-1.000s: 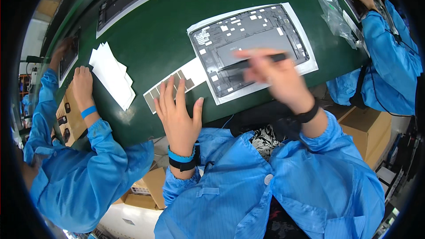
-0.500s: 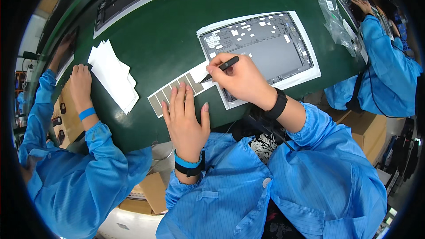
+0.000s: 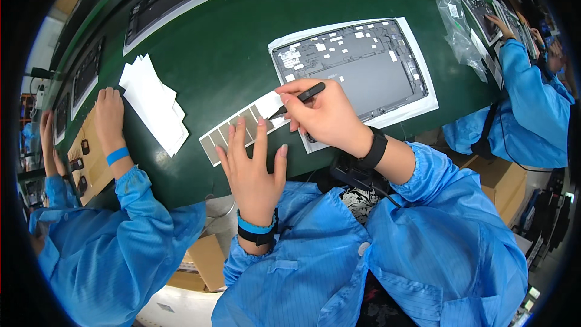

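Observation:
My left hand (image 3: pixel 251 163) lies flat, fingers spread, on a strip of backing paper with several grey rectangular stickers (image 3: pixel 233 130) on the green table. My right hand (image 3: pixel 324 115) grips black tweezers (image 3: pixel 302 97), whose tip touches the strip's white right end. Just beyond the hands an opened grey tablet back shell (image 3: pixel 357 72) rests on a white sheet (image 3: pixel 423 104).
A stack of white paper sheets (image 3: pixel 151 103) lies to the left. A co-worker's hand (image 3: pixel 110 115) with a blue wristband rests at far left by a brown board. Another person in blue works at the far right near clear plastic bags (image 3: pixel 460 30). More shells lie along the table's far side.
My right hand came back from over the shell to the sticker strip, now holding the tweezers at its white end. My left hand stayed flat on the strip.

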`<state>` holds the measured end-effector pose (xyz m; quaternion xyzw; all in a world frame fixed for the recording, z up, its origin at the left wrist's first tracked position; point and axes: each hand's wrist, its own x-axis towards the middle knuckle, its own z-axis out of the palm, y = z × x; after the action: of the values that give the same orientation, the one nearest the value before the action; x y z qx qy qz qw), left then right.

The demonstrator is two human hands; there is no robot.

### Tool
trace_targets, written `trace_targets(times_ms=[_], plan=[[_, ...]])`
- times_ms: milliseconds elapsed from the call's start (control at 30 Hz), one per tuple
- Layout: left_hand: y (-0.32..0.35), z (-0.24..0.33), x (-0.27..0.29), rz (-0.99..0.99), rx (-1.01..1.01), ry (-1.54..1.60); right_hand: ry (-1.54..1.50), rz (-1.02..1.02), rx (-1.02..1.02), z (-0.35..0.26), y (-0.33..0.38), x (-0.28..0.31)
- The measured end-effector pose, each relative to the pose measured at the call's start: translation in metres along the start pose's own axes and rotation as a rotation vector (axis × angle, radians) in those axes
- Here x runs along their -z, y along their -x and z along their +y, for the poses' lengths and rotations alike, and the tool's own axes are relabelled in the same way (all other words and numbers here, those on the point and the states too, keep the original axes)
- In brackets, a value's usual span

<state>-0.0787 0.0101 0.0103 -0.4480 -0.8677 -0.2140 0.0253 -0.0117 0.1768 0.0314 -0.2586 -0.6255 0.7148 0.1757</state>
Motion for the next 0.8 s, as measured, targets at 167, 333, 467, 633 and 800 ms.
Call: trace_targets(times_ms=[167,333,467,633,800], plan=[[0.0,0.0,0.003,-0.039,-0.083,-0.051,0.169,0.019,0.052,-0.006,0.0,-0.002],[-0.005,0.005,0.007,0.011,-0.049,-0.087,0.003,0.152,0.138,-0.032,-0.004,0.023],[-0.033,0.026,0.015,0.065,-0.083,0.062,-0.019,0.217,0.064,-0.009,-0.026,0.057],[-0.055,0.036,-0.005,0.028,-0.14,0.161,-0.075,0.152,0.076,0.008,-0.033,0.057],[-0.054,0.037,-0.01,0.041,-0.175,0.115,-0.063,0.139,0.07,0.003,-0.032,0.058]])
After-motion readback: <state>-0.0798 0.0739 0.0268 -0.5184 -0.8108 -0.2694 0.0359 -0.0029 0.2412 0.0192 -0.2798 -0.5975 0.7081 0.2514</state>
